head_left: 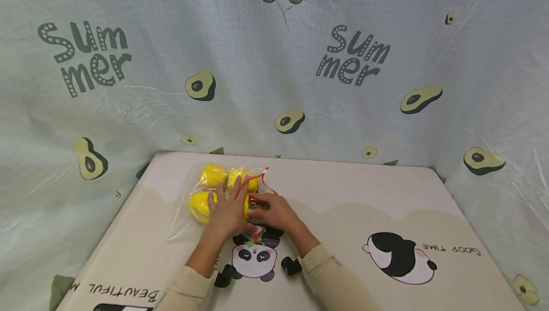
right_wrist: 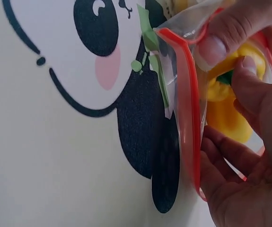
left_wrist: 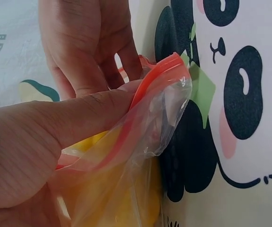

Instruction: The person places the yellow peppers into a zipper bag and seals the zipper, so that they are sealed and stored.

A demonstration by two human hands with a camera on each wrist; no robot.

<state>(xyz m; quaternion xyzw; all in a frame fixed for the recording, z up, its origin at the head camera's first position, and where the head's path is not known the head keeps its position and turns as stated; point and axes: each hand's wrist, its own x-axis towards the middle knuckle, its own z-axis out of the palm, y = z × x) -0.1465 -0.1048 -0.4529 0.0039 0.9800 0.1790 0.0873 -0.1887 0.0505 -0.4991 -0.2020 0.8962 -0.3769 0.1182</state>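
Note:
A clear zip bag (head_left: 177, 220) with red zip strips lies on the table, with several yellow fruits or vegetables (head_left: 213, 176) inside it. My left hand (head_left: 227, 213) spreads its fingers over the bag, while its thumb (left_wrist: 98, 111) holds the red-edged mouth. At that mouth, my right hand (head_left: 274, 212) grips a yellow bell pepper (right_wrist: 254, 59) with a green stem, the thumb against its side. The right fingertips (right_wrist: 214, 163) are by the red strip. Much of the pepper is hidden by the hands and plastic.
The table (head_left: 343, 187) carries a pale printed cover with a panda (head_left: 254, 259) just in front of the bag and another panda (head_left: 401, 258) at the right. A hanging cloth (head_left: 244, 53) with avocado prints rises behind the table and along its sides.

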